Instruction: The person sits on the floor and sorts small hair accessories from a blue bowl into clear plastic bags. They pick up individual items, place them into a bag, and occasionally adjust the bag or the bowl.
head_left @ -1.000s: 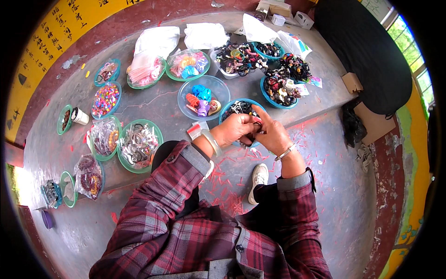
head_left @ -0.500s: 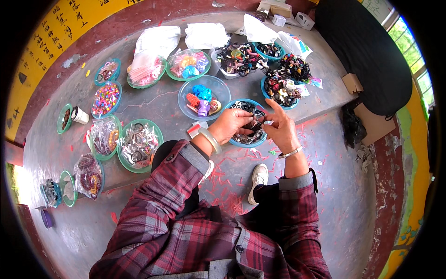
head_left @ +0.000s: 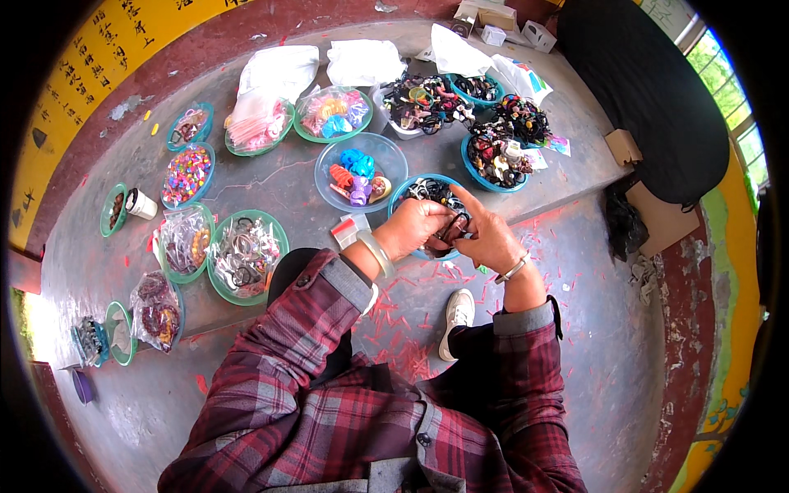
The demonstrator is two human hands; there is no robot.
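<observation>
Black hair ties (head_left: 454, 228) sit pinched between our left hand (head_left: 419, 228) and right hand (head_left: 486, 238) (fingers (head_left: 460, 197) of both closed on them), just above the blue bowl (head_left: 408, 186).

bright, even daylight, soft shadows, sharp centre, strong fisheye bending and black vignette at the rim
</observation>
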